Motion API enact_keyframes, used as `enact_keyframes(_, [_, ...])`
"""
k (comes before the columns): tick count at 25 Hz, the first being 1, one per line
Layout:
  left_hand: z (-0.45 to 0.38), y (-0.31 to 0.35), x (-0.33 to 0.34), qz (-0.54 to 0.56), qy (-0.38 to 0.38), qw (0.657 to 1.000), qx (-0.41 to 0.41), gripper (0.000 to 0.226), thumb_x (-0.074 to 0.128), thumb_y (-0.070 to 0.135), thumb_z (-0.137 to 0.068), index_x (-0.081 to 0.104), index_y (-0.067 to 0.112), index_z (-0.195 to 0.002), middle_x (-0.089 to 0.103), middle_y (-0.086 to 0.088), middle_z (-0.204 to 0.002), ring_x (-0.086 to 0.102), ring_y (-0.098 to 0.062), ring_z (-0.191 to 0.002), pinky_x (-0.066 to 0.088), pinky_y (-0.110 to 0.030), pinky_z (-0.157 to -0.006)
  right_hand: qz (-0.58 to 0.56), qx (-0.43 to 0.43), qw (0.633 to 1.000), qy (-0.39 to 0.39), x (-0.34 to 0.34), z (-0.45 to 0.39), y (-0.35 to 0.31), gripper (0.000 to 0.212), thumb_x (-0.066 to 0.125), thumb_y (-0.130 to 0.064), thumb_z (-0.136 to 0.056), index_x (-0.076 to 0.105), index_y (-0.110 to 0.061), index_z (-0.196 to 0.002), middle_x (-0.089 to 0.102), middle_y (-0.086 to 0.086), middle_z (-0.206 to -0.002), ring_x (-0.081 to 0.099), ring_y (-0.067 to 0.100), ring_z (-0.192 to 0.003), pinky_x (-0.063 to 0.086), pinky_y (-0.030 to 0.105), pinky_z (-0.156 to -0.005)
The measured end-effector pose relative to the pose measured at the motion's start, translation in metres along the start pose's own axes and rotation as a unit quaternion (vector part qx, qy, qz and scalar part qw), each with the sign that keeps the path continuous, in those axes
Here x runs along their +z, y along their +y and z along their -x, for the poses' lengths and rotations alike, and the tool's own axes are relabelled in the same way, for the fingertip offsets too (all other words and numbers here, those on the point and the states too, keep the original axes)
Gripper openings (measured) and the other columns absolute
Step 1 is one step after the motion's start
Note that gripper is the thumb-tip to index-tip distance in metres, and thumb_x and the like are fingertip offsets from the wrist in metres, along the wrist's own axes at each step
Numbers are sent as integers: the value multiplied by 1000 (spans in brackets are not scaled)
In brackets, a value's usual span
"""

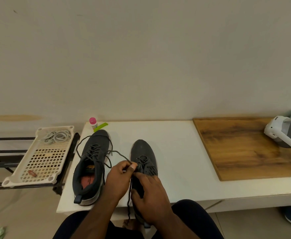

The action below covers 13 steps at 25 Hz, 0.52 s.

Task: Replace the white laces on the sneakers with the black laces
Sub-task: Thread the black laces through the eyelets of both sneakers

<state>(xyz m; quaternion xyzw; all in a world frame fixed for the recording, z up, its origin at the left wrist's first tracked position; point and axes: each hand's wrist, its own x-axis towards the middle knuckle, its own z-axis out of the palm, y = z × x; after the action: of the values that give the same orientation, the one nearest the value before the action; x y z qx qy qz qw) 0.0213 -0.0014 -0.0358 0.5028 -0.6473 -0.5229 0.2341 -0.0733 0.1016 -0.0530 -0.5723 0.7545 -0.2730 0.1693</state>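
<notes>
A person's left hand (pixel 118 178) pinches a black lace (pixel 119 155) between thumb and fingertips just above the eyelets of the right-hand sneaker (pixel 143 156), while the right hand (pixel 149 199) grips that shoe around its collar and heel, fingers curled over the opening. The lace runs up and left from the pinch toward the other shoe, and a second strand hangs down between the two hands past the bench (pixel 172 152) edge. The held sneaker lies with its long axis running away from the person, toe pointing toward the wall (pixel 141 57), heel at the near edge under the right hand. The left-hand sneaker (pixel 91 166) sits just beside it, roughly parallel, toe tilted slightly right and away, already threaded with black lace whose loose ends loop over the white surface. Beyond its toe stand a small pink-capped bottle (pixel 93 123) and a green strip (pixel 100 126). To the left, a perforated cream tray (pixel 43 163) on a dark rack (pixel 3 152) holds the white laces (pixel 57 136) bundled at its far end. A wooden board (pixel 241 145) lies on the right.
</notes>
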Motion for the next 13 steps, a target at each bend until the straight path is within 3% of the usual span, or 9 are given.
enact_keyframes(4, [0,17,-10,154,135,977,53,18,52,22,-101,65,14,-92,72,1,-87,69,-9,-79,53,-28,-68,10,6,1000,-3,0,-1,1,49,49,-47,-93,41,-41,-140,52,-22,-134,40,3,-119,32,14,-97])
enact_keyframes(9, [2,10,-7,156,44,987,-6,9,54,19,-101,62,14,-100,75,2,-91,71,-14,-89,53,-28,-71,7,12,1000,-4,0,-2,1,49,49,-46,-93,42,-40,-141,53,-20,-134,41,3,-119,30,14,-96])
enact_keyframes(13, [1,20,-15,174,138,974,49,12,54,19,-100,64,15,-95,73,-2,-83,71,-13,-77,57,-27,-62,-4,19,1000,-2,1,-2,2,49,49,-48,-93,41,-42,-141,51,-21,-135,39,3,-122,29,14,-97])
